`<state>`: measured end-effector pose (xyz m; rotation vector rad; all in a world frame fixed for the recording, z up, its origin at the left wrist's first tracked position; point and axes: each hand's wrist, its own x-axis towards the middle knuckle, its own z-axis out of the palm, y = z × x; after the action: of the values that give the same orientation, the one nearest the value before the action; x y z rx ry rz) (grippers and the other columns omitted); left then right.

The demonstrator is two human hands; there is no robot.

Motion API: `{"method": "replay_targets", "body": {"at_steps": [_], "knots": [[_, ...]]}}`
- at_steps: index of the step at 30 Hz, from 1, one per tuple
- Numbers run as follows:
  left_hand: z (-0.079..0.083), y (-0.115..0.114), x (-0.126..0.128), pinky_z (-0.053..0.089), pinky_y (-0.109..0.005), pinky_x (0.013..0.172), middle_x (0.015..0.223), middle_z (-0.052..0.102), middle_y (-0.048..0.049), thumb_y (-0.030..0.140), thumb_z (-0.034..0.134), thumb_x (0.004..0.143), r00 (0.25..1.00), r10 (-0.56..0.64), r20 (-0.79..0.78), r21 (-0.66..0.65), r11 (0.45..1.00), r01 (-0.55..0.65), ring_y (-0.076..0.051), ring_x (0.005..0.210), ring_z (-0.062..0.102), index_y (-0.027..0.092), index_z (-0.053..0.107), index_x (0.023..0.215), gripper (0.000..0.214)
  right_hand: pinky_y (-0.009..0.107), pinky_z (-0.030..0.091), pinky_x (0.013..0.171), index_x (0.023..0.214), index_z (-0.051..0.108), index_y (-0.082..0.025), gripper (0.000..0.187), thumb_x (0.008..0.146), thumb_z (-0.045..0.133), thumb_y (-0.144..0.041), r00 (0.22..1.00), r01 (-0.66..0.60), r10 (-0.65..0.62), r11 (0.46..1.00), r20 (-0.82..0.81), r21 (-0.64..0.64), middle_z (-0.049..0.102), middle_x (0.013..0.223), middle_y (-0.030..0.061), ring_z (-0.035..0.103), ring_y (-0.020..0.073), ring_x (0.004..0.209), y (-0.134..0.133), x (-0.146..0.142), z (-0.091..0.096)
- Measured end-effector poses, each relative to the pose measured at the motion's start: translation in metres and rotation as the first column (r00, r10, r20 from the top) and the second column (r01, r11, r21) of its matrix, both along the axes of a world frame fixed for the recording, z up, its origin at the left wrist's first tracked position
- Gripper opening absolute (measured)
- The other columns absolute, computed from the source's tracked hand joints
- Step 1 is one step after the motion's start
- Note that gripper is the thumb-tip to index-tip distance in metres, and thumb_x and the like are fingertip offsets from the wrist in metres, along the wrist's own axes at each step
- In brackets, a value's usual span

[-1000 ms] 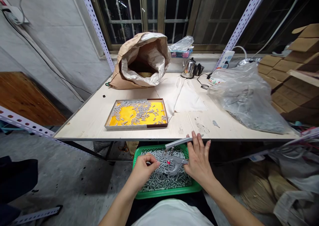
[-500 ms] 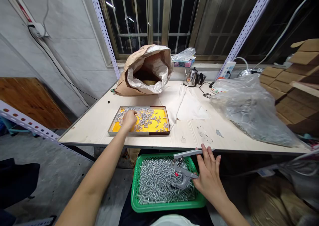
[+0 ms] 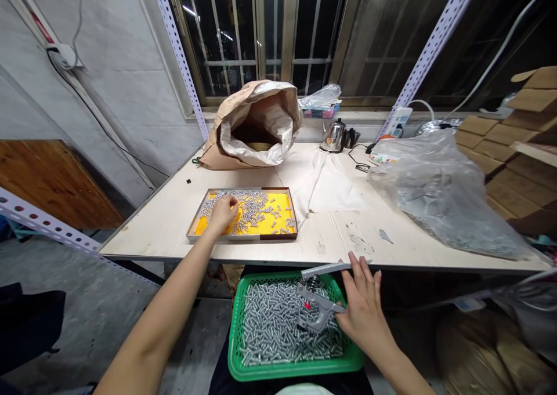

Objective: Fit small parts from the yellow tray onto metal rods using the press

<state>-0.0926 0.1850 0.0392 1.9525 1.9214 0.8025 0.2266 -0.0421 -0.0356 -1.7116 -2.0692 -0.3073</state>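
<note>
My left hand [image 3: 223, 213] reaches into a shallow tray [image 3: 278, 238] with a yellow bottom, its fingers pinched together over small silver ribbed pieces [image 3: 250, 209]. Whatever is between those fingertips is too small to make out. My right hand [image 3: 362, 302] holds a grey plier-like hand tool [image 3: 319, 311] with a coil spring between its arms; the fingers lie over the upper handle. Beneath the tool is a green plastic basket [image 3: 296, 373], filled with similar silver pieces [image 3: 278, 325], screws or springs. The basket sits at my lap, below the table edge.
A large open paper sack [image 3: 213, 145] lies behind the tray on the pale table [image 3: 152, 227]. A metal kettle [image 3: 334, 136] stands at the back. On the right are a clear plastic bag [image 3: 435, 180] and stacked cardboard boxes [image 3: 517, 169]. Perforated metal posts [image 3: 185, 64] flank the table.
My left hand has shifted very slightly within the tray, still pinched. The right hand keeps its hold on the tool. The view has moved a little.
</note>
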Motion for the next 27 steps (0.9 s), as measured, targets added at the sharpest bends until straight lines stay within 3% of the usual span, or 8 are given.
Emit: {"method": "replay_targets", "body": {"at_steps": [3, 5, 7, 10, 14, 22, 27], "knots": [[0.0, -0.053, 0.02, 0.046, -0.027, 0.072, 0.086, 0.07, -0.0078, 0.028, 0.059, 0.078, 0.968, -0.074, 0.24, -0.028, 0.996, 0.084, -0.018, 0.078, 0.062, 0.014, 0.065, 0.085, 0.016, 0.067, 0.016, 0.108, 0.129, 0.038, -0.01, 0.063, 0.067, 0.048, -0.011, 1.0, 0.017, -0.016, 1.0, -0.02, 0.004, 0.017, 0.153, 0.0197, 0.008, 0.0366, 0.143, 0.009, -0.004, 0.009], [-0.006, -0.098, 0.041, 0.044, -0.026, 0.065, 0.078, 0.069, -0.0048, 0.031, 0.068, 0.068, 0.782, -0.125, 0.61, -0.156, 0.949, 0.273, -0.015, 0.069, 0.059, 0.015, 0.065, 0.078, 0.019, 0.067, 0.013, 0.109, 0.127, 0.039, -0.009, 0.063, 0.065, 0.049, -0.01, 0.999, 0.037, -0.036, 0.999, -0.039, 0.004, 0.018, 0.153, 0.021, 0.007, 0.0361, 0.143, 0.016, -0.009, 0.017], [-0.015, -0.138, 0.062, 0.039, -0.024, 0.061, 0.068, 0.066, -0.0023, 0.031, 0.074, 0.06, 0.608, -0.025, 0.793, -0.297, 0.856, 0.423, -0.013, 0.06, 0.054, 0.015, 0.066, 0.07, 0.021, 0.068, 0.009, 0.109, 0.126, 0.04, -0.007, 0.064, 0.064, 0.05, -0.01, 0.998, 0.039, -0.038, 0.999, -0.052, 0.004, 0.018, 0.153, 0.0216, 0.006, 0.0357, 0.143, 0.022, -0.014, 0.025], [-0.028, -0.174, 0.083, 0.034, -0.024, 0.059, 0.062, 0.063, -0.0009, 0.03, 0.078, 0.055, 0.526, 0.145, 0.838, -0.432, 0.764, 0.478, -0.011, 0.056, 0.048, 0.014, 0.069, 0.065, 0.021, 0.068, 0.007, 0.109, 0.124, 0.042, -0.006, 0.063, 0.061, 0.051, -0.009, 0.998, 0.015, -0.014, 1.0, -0.054, 0.008, 0.016, 0.153, 0.0211, 0.004, 0.0346, 0.144, 0.027, -0.021, 0.034], [-0.035, -0.18, 0.089, 0.034, -0.025, 0.064, 0.059, 0.064, -0.0007, 0.028, 0.079, 0.05, 0.512, 0.191, 0.838, -0.465, 0.741, 0.485, -0.012, 0.058, 0.049, 0.013, 0.069, 0.059, 0.019, 0.066, 0.003, 0.111, 0.123, 0.044, -0.006, 0.064, 0.059, 0.051, -0.009, 0.999, -0.018, 0.019, 1.0, -0.037, 0.007, 0.016, 0.154, 0.0193, 0.003, 0.0323, 0.144, 0.029, -0.027, 0.04], [-0.021, -0.177, 0.085, 0.034, -0.026, 0.063, 0.053, 0.059, 0.0023, 0.021, 0.071, 0.05, 0.657, 0.029, 0.753, -0.477, 0.713, 0.515, -0.013, 0.056, 0.047, 0.015, 0.064, 0.052, 0.01, 0.064, -0.001, 0.111, 0.123, 0.043, -0.006, 0.066, 0.058, 0.051, -0.011, 1.0, -0.01, 0.01, 1.0, -0.014, -0.005, 0.017, 0.154, 0.0196, 0.005, 0.0303, 0.144, 0.027, -0.034, 0.035], [-0.017, -0.177, 0.088, 0.034, -0.027, 0.063, 0.053, 0.056, 0.0029, 0.019, 0.068, 0.052, 0.686, -0.029, 0.727, -0.495, 0.671, 0.552, -0.012, 0.056, 0.045, 0.015, 0.062, 0.053, 0.007, 0.065, -0.001, 0.111, 0.122, 0.043, -0.006, 0.066, 0.056, 0.05, -0.011, 1.0, 0.001, -0.001, 1.0, -0.012, -0.011, 0.016, 0.154, 0.0203, 0.006, 0.0316, 0.143, 0.024, -0.035, 0.033]]}}
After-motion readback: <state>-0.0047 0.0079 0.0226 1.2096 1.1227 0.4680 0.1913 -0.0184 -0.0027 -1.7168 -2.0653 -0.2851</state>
